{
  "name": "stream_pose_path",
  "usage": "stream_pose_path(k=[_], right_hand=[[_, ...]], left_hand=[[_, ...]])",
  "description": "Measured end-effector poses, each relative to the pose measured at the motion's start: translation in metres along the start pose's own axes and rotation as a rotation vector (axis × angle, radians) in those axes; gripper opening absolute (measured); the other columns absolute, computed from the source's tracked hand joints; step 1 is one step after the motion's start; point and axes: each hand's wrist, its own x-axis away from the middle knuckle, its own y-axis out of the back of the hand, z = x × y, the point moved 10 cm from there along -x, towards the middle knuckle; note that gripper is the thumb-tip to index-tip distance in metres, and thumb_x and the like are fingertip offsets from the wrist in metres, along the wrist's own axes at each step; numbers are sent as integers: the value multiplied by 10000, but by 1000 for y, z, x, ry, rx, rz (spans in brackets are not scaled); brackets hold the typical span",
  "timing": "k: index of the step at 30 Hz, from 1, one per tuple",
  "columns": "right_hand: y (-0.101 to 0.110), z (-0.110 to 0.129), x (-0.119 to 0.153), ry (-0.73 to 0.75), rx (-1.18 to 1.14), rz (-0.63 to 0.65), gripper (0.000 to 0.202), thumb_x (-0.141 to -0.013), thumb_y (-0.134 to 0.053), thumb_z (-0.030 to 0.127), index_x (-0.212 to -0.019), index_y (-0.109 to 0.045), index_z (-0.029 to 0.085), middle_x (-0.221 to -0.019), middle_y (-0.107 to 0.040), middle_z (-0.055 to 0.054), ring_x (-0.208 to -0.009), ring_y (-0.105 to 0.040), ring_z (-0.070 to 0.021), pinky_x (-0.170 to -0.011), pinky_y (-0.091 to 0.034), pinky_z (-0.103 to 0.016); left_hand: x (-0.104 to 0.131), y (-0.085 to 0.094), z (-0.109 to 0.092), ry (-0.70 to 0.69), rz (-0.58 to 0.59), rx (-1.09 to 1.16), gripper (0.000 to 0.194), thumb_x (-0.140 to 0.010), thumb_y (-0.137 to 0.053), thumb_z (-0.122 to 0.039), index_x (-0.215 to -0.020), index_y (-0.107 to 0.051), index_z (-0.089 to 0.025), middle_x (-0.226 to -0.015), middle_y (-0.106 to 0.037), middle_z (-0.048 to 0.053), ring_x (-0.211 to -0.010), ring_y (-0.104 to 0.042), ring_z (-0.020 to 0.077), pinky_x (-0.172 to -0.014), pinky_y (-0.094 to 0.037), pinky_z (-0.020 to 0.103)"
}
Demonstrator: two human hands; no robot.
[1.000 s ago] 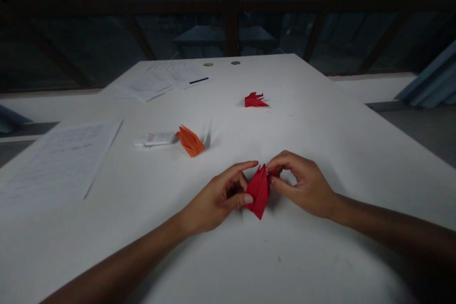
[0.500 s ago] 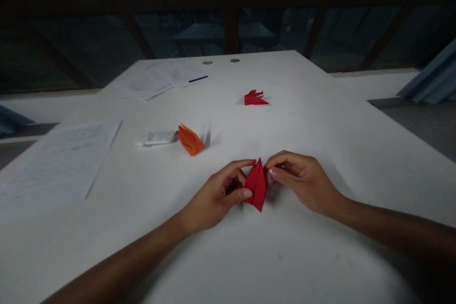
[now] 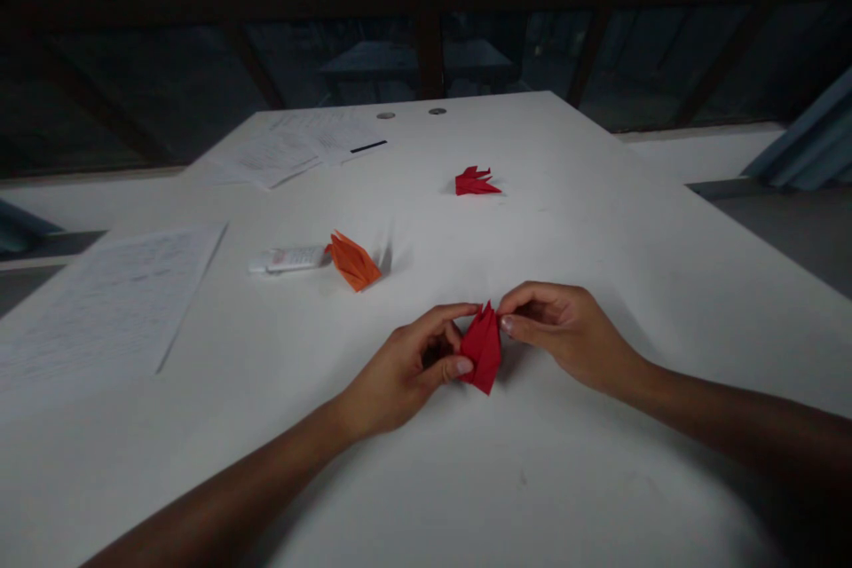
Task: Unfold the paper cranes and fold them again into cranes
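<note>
A red folded-paper origami piece (image 3: 484, 350) is held between my two hands, just above or on the white table (image 3: 426, 488). My left hand (image 3: 416, 359) grips its left side, thumb on the near face and index finger along the top edge. At the upper right, my right hand (image 3: 563, 328) pinches an edge of the paper between thumb and fingertips. Beyond my left hand stands an orange origami piece (image 3: 355, 263) with pointed tips. Farther back lies another red origami piece (image 3: 475, 183).
A white tube-like item with print (image 3: 291, 259) touches the orange piece. Written sheets (image 3: 113, 302) lie at the left, and more papers (image 3: 286, 151) farther back with a dark strip (image 3: 368, 146). Two small round discs (image 3: 437, 112) sit near the far edge, before dark windows.
The red paper in my hands has turned slightly and its right side sits closer to my right fingertips. Both hands stay nearly in place; the other things have not moved.
</note>
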Motion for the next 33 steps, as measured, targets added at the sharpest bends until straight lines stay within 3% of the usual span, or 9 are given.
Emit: stream_pose_path(k=[6,16,20,27,33], right_hand=[[-3,14,3,102,85,14,60,-858,-747,245,-897,-716,212,-864,-711,-10,-801,-638,-154,-764,-514,-307],[-6,19,7,182,91,37,128,-868,-689,162,-975,-661,225,-900,-682,-8,-816,-631,-153,-768,-523,-314],[-8,17,8,153,44,57,186,-850,-666,125,-1002,-641,229,-823,-639,14,-755,-597,-140,-719,-498,-296],[-8,9,4,82,-88,72,145,-891,-711,239,-1030,-673,226,-927,-685,-23,-823,-632,-151,-743,-517,-299],[1,-4,-3,43,-114,50,219,-1001,-581,376,-993,-730,215,-857,-671,-24,-765,-611,-157,-709,-514,-313]], left_hand=[[-1,-1,-1,3,6,-1,489,-952,-671,-326,-1409,-508,-258,-846,-590,-20,-740,-576,121,-702,-471,281],[0,-1,-2,-4,2,40,510,-940,-689,-314,-1413,-510,-252,-835,-593,-27,-740,-574,119,-706,-468,277],[0,-3,-2,2,12,36,508,-942,-687,-315,-1414,-507,-263,-846,-598,-26,-750,-580,119,-712,-473,275],[-1,-4,-4,19,2,102,513,-923,-707,-323,-1398,-526,-250,-832,-584,-25,-738,-563,122,-710,-470,274],[-2,1,-1,14,-19,162,537,-920,-713,-337,-1408,-511,-237,-850,-592,-13,-757,-575,129,-722,-474,283]])
